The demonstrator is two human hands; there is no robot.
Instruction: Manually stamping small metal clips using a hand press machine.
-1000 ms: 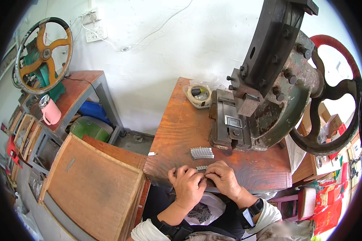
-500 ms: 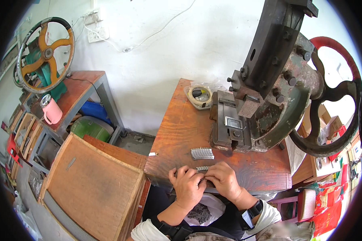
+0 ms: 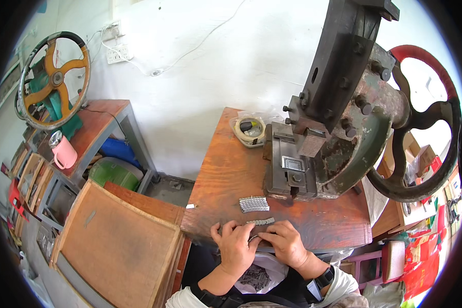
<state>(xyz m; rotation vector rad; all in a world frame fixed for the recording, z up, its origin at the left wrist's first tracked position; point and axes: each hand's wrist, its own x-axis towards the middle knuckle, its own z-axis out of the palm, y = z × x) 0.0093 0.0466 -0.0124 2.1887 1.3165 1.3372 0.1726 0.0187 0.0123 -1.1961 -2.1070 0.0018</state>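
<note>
At the front edge of the wooden table (image 3: 205, 187), my left hand (image 3: 236, 249) and my right hand (image 3: 286, 244) meet with closed fingertips. A small, thin grey piece shows between them, mostly hidden by the fingers; its kind is unclear. Just beyond the fingers lies a short row of small metal pieces (image 3: 263, 222). Farther back, a larger block of similar pieces (image 3: 254, 204) sits in neat rows. Below my hands, a whitish plastic bag (image 3: 274, 269) hangs open, with many dark grey bits (image 3: 255, 277) inside.
A heavy hand press (image 3: 339, 97) with a large handwheel (image 3: 436, 115) stands on the table's right side. Behind it sits a plastic tub with a tape roll (image 3: 250, 132). A wooden board (image 3: 115, 244) is at left. Beyond are a pink mug (image 3: 63, 151) and another wheel (image 3: 56, 78).
The view has shifted slightly, so the table and press sit a little lower and further left. My hands stay together at the table's edge, and more of the bag shows.
</note>
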